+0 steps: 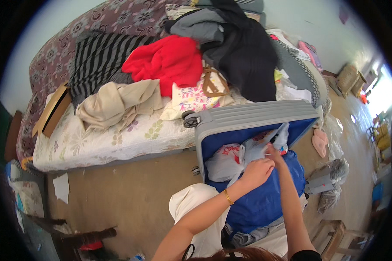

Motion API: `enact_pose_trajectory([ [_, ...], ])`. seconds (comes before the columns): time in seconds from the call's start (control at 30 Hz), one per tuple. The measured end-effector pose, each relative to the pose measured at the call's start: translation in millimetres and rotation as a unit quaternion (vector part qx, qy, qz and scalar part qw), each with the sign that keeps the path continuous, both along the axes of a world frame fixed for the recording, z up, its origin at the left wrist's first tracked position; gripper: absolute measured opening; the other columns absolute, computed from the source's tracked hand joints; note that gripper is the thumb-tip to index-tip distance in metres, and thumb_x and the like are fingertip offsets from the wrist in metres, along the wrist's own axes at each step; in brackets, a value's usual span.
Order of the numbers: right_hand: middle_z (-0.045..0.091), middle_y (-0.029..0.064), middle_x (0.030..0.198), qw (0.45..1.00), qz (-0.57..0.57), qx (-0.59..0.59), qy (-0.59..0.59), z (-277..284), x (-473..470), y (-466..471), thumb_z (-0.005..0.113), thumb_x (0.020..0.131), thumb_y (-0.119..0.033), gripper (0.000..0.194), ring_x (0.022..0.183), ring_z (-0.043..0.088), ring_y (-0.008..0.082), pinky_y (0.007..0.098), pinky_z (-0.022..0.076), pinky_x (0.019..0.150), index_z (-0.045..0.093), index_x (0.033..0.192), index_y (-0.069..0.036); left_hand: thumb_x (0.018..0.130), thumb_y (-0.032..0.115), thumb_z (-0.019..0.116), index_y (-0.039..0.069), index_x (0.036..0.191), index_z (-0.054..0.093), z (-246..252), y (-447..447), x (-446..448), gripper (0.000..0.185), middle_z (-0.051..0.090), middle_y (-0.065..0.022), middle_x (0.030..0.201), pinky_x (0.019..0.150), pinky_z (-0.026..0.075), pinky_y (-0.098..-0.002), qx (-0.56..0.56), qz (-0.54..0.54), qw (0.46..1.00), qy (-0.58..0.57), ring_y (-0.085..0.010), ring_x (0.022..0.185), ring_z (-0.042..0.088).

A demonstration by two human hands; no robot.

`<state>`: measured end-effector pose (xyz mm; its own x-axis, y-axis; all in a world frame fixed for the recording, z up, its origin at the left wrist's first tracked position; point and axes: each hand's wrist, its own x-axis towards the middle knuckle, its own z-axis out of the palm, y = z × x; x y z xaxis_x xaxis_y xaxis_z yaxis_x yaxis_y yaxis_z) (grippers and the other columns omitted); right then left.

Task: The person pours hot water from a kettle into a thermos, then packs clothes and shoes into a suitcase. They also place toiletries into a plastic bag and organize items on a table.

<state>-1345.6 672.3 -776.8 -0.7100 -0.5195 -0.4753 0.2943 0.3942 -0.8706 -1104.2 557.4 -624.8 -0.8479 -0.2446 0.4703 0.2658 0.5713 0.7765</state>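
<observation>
An open grey suitcase [254,114] with a blue lining is on the floor in front of me, against the bed's side. Inside it, a white plastic bag with red print [223,160] lies beside a pale translucent plastic bag [253,148]. My right hand [273,154], slightly blurred, has its fingers on the gathered plastic of the translucent bag. Close by is my left hand [256,171], its fingers curled; whether they pinch the plastic is hidden. A gold bracelet [228,197] circles my left wrist. Blue fabric [261,202] spreads beneath my forearms.
Clothes cover the bed [117,146]: a beige garment [117,104], a red fleece [166,62], a black garment [248,55]. A printed cloth bag [196,96] lies near the suitcase. Plastic-wrapped items [330,186] sit at right; a wooden stool [333,238] stands lower right.
</observation>
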Motion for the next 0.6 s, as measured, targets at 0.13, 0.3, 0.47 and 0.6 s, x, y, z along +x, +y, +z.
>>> enact_pose_trajectory([
  [0.13,0.056,0.014,0.103,0.979,0.086,0.144,0.113,-31.6,19.6,-45.9,0.054,0.093,-0.049,0.056,0.088,0.063,0.0265,0.04,0.0541,0.074,0.045,0.13,-0.007,0.086,0.01,0.059,0.005,0.091,0.062,-3.3,1.5,2.2,0.008,0.066,-0.0116,0.087,0.07,0.051,-0.0423,-0.027,-0.015,0.999,-0.013,-0.0336,0.081,0.063],
  [0.3,0.058,0.0163,0.098,0.932,0.099,0.23,0.263,-31.0,25.9,-46.5,0.049,0.096,-0.047,0.057,0.083,0.065,0.0277,0.0412,0.0558,0.071,0.043,0.133,-0.005,0.086,0.012,0.06,0.006,0.092,0.064,-7.8,4.3,-1.6,0.01,0.068,-0.0107,0.093,0.07,0.052,-0.0413,-0.033,-0.04,0.998,-0.026,-0.032,0.082,0.065],
  [0.47,0.059,0.0117,0.095,0.997,-0.04,0.015,0.07,1.1,70.3,6.0,0.048,0.098,-0.037,0.053,0.077,0.064,0.0164,0.0288,0.0581,0.062,0.039,0.139,-0.004,0.087,0.013,0.061,0.009,0.097,0.065,-20.0,-15.9,7.7,0.011,0.064,-0.0142,0.071,0.06,0.049,-0.042,-0.057,0.004,0.994,-0.088,-0.0345,0.068,0.064],
  [0.6,0.058,0.0094,0.096,0.993,-0.007,-0.051,0.103,-4.6,94.3,56.1,0.045,0.101,-0.026,0.045,0.075,0.062,0.0149,0.0306,0.0581,0.063,0.038,0.137,0.001,0.093,0.011,0.055,0.01,0.116,0.059,-14.7,-8.3,0.9,0.024,0.063,-0.0191,0.074,0.064,0.049,-0.045,-0.017,-0.002,0.988,-0.152,-0.0371,0.07,0.063],
])
